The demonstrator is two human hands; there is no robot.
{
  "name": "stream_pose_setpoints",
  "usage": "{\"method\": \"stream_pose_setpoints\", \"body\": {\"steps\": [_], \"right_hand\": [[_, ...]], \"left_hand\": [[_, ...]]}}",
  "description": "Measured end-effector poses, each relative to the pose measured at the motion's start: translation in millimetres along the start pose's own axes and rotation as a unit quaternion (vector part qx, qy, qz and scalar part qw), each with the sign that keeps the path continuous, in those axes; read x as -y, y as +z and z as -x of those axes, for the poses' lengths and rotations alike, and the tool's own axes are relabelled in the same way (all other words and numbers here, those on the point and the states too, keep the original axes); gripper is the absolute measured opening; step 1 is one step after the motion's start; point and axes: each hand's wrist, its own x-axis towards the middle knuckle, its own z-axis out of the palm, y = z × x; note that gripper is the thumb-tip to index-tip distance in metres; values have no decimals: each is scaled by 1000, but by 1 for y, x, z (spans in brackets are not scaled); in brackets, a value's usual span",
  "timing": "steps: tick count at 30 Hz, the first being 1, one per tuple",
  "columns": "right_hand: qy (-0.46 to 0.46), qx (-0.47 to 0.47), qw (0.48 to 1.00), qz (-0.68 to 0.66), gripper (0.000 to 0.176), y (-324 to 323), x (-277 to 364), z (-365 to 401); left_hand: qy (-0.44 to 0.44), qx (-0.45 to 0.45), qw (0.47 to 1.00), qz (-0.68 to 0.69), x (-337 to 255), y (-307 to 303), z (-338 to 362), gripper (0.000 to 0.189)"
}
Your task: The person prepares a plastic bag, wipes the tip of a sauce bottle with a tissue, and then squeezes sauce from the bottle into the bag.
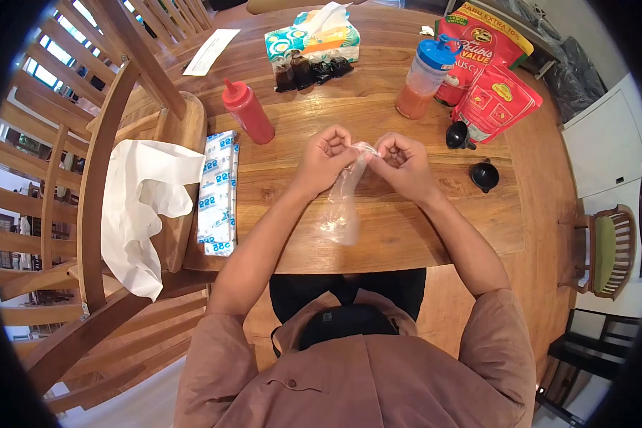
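Clear plastic bag (341, 216), shiny, btm wider | L hand (327, 158) + R hand (405, 167): grip pinching top

Wooden surface (278, 182): bare strip between blue-and-white packet (216, 192) and left forearm; open band beyond the hands (365, 160). Obstacles: red bottle (248, 113), far left; blue-capped bottle (424, 82), far right; black cup (484, 175), right.

Glossy clear plastic bag (341, 217); smooth, shiny wooden table (292, 167).
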Motion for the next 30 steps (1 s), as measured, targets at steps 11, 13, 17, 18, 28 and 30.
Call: {"method": "stream_pose_setpoints", "body": {"steps": [11, 13, 17, 18, 28, 30], "right_hand": [[-218, -109, 907, 343, 23, 10, 10, -6], [-212, -114, 910, 337, 24, 7, 7, -7], [-232, -127, 903, 338, 25, 4, 3, -7], [-232, -126, 903, 337, 25, 5, 4, -6], [-130, -87, 950, 270, 18, 10, 14, -2], [-108, -27, 966, 233, 21, -1, 10, -3]], "left_hand": [[173, -74, 955, -230, -5, 26, 10, 10], [184, -27, 956, -227, -5, 14, 8, 14], [9, 27, 1000, -3, -10, 13, 6, 19], [10, 27, 1000, -3, -7, 11, 6, 19], [-19, 106, 994, 24, 6, -8, 2, 14], [-15, 95, 993, 70, 4, -9, 2, 14]]}}
